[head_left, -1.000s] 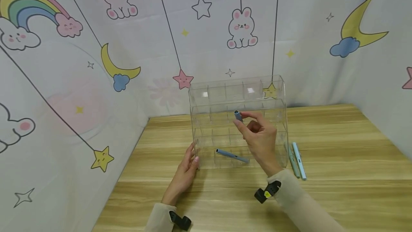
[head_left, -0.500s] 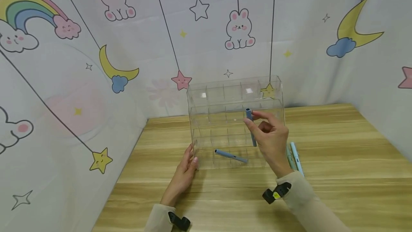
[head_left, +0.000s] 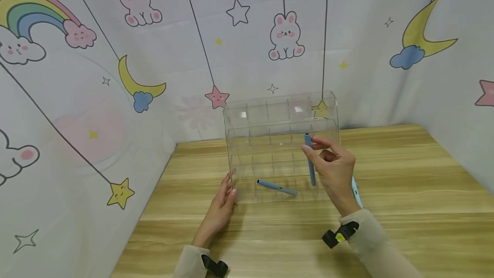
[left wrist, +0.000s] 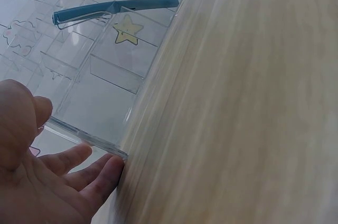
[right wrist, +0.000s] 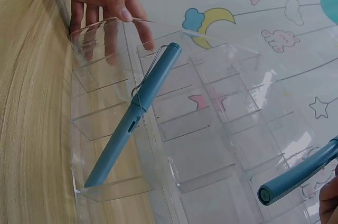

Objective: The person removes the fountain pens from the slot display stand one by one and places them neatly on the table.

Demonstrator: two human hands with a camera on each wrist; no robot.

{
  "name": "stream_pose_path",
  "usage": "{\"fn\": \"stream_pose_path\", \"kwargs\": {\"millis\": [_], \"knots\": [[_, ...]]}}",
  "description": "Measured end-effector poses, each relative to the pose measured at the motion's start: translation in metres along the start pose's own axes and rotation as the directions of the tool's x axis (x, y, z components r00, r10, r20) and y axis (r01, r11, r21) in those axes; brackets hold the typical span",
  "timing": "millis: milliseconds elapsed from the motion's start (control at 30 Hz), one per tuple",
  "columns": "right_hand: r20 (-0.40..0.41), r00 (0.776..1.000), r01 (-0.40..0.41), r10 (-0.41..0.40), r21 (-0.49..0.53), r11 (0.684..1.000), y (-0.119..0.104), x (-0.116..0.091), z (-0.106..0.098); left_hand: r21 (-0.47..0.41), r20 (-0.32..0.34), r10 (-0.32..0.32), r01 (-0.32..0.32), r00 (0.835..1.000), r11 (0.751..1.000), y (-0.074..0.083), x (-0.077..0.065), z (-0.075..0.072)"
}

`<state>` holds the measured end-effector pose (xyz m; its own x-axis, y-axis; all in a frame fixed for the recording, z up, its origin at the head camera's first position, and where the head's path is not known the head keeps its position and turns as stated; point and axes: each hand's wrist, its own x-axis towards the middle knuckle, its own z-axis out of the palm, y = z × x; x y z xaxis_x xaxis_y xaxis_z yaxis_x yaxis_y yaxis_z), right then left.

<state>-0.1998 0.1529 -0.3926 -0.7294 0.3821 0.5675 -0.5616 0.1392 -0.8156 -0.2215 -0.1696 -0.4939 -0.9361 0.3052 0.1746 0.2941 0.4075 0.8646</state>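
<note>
A clear acrylic organizer (head_left: pixel 266 166) with rows of compartments stands upright on the table. My left hand (head_left: pixel 221 203) rests against its left side near the bottom; in the left wrist view the fingers (left wrist: pixel 108 179) lie loosely extended at the lower corner. Between thumb and fingertips, my right hand (head_left: pixel 333 168) pinches a blue fountain pen (head_left: pixel 311 164), nearly upright in front of the organizer's right part. Another blue fountain pen (head_left: pixel 275 187), with a wire clip, leans aslant in the lowest row. The right wrist view shows that leaning pen (right wrist: pixel 132 121) and the end of the held pen (right wrist: pixel 296 174).
A light blue pen (head_left: pixel 356 192) lies on the wooden table (head_left: pixel 270 235) to the right of the organizer, partly behind my right hand. Behind the table hangs a white curtain (head_left: pixel 254 63) printed with rabbits, stars and moons.
My right hand has moved right and slightly down with the fountain pen, which has turned to show its full length. It now covers the green pen on the table. My left hand stays put.
</note>
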Motion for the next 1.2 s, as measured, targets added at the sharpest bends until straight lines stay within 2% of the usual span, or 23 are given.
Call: {"fn": "stream_pose_path", "kwargs": {"millis": [333,567,700,867,1067,1200], "knots": [[-0.003,0.993,-0.120,0.120,-0.032,0.992,0.004,0.002,-0.016,-0.011,-0.004,-0.015,0.015,1.000,1.000,0.000,0.000,0.001],[-0.048,0.992,-0.126,0.120,-0.156,0.980,0.011,0.001,-0.030,-0.006,-0.009,-0.014,0.014,1.000,1.000,-0.001,0.000,0.001],[-0.055,0.985,-0.169,0.161,-0.212,0.963,0.012,0.000,-0.037,-0.005,-0.008,-0.022,0.022,1.000,1.000,-0.001,0.000,0.001],[-0.042,0.977,-0.212,0.208,-0.231,0.950,0.012,-0.001,-0.043,-0.006,-0.007,-0.034,0.034,0.999,0.999,-0.001,0.001,0.001],[-0.046,0.980,-0.198,0.193,-0.232,0.952,0.017,0.000,-0.051,-0.019,-0.005,-0.031,0.031,1.000,0.999,0.000,0.001,0.001],[-0.064,0.975,-0.223,0.214,-0.234,0.946,0.019,0.001,-0.056,-0.019,-0.005,-0.029,0.029,1.000,0.999,0.000,0.001,0.001]]}}
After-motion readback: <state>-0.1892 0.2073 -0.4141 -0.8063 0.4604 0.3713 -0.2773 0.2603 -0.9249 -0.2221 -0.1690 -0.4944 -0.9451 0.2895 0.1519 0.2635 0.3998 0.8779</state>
